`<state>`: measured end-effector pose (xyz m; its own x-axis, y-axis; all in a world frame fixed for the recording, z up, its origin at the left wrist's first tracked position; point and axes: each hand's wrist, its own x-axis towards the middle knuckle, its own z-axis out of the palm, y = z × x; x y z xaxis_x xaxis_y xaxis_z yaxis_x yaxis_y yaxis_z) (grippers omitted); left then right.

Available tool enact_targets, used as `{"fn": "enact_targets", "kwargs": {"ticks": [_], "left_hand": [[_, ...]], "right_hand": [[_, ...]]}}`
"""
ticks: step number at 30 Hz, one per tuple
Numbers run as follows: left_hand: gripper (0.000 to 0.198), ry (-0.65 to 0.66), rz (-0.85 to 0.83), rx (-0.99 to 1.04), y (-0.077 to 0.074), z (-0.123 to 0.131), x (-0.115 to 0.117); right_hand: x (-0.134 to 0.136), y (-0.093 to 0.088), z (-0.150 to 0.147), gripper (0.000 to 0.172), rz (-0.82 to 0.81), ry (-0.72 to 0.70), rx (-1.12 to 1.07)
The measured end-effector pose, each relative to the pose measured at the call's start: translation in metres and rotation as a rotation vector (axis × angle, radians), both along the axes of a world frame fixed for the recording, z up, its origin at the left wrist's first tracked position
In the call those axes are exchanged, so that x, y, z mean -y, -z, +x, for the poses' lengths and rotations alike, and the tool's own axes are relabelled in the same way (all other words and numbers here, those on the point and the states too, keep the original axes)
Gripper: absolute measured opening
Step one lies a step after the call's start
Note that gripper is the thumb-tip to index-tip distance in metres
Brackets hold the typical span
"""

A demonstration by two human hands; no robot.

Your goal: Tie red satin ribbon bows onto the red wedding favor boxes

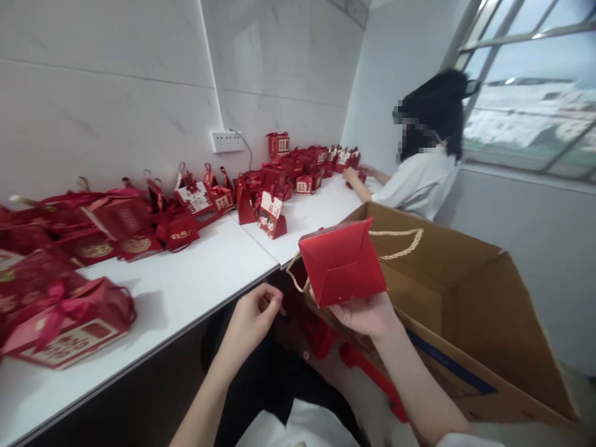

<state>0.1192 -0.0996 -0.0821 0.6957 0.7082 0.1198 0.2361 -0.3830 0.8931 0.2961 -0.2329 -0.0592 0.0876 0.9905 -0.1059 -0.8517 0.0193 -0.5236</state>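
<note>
My right hand holds a red gift box from below, with the fingers partly behind it. The box is tilted so that its folded, flat bottom faces me, and a twisted cream rope handle loops out on either side. To its left, apart from the box, is my left hand. Its fingers are curled in against the thumb in front of the table edge; whether anything small is between them is hidden.
A large open cardboard carton stands at my right. Many red gift boxes crowd the white table along the wall. Red pieces lie below by my legs. At the far end a person handles boxes.
</note>
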Motion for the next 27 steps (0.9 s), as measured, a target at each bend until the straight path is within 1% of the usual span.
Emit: {"fn": "enact_targets", "kwargs": {"ticks": [3,7,8,9,10,11,12,13,14,15,16,17,18,19,20,21,22,23,25,26,27], "left_hand": [[0.024,0.092,-0.001,-0.059,0.007,0.007,0.009],[0.027,0.139,0.010,-0.075,0.008,0.006,0.007],[0.027,0.138,0.012,-0.073,0.007,0.005,0.006],[0.028,0.106,0.021,-0.053,0.006,0.004,0.005],[0.028,0.031,0.055,-0.001,0.004,0.004,0.005],[0.029,-0.080,0.128,0.084,0.002,0.003,0.006],[0.033,-0.207,0.249,0.193,0.000,0.002,0.009],[0.040,-0.322,0.412,0.301,0.000,0.002,0.014],[0.050,-0.389,0.595,0.373,0.001,0.002,0.021],[0.061,-0.402,0.771,0.402,0.003,0.001,0.030],[0.069,-0.349,0.912,0.371,0.008,0.001,0.040],[0.073,-0.257,0.984,0.285,0.014,-0.001,0.051],[0.072,-0.195,1.015,0.242,0.021,-0.003,0.061],[0.062,-0.088,1.053,0.227,0.027,-0.007,0.069],[0.045,0.006,1.078,0.294,0.031,-0.012,0.076],[0.029,0.035,1.084,0.356,0.032,-0.019,0.079],[0.019,0.035,1.097,0.402,0.029,-0.026,0.079],[0.018,0.002,1.109,0.425,0.023,-0.034,0.077],[0.032,-0.142,1.153,0.425,0.007,-0.047,0.066],[0.039,-0.272,1.168,0.416,-0.001,-0.050,0.060],[0.046,-0.391,1.172,0.359,-0.006,-0.052,0.056]], "right_hand": [[0.005,-0.001,-0.002,0.042,0.020,-0.001,-0.088],[0.008,0.000,-0.007,0.045,0.055,0.010,-0.112],[0.008,0.001,-0.007,0.046,0.055,0.014,-0.109],[0.008,0.001,-0.008,0.047,0.047,0.026,-0.101],[0.006,0.001,-0.009,0.047,0.034,0.042,-0.089],[0.004,0.002,-0.011,0.047,0.020,0.058,-0.077],[0.001,0.002,-0.013,0.048,0.011,0.069,-0.067],[-0.004,0.002,-0.016,0.048,0.009,0.075,-0.062],[-0.010,0.001,-0.020,0.048,0.017,0.075,-0.064],[-0.017,0.000,-0.024,0.047,0.030,0.069,-0.073],[-0.024,-0.001,-0.028,0.048,0.046,0.063,-0.086],[-0.032,-0.002,-0.032,0.049,0.057,0.058,-0.101],[-0.040,-0.003,-0.036,0.052,0.061,0.050,-0.118],[-0.047,-0.003,-0.039,0.054,0.057,0.039,-0.135],[-0.054,-0.004,-0.043,0.055,0.046,0.024,-0.150],[-0.059,-0.004,-0.047,0.055,0.032,0.005,-0.160],[-0.064,-0.004,-0.051,0.054,0.016,-0.020,-0.164],[-0.067,-0.004,-0.056,0.052,0.005,-0.049,-0.162],[-0.072,-0.003,-0.067,0.049,-0.003,-0.108,-0.152],[-0.074,-0.003,-0.072,0.049,-0.006,-0.139,-0.146],[-0.076,-0.002,-0.077,0.049,-0.012,-0.174,-0.137]]}}
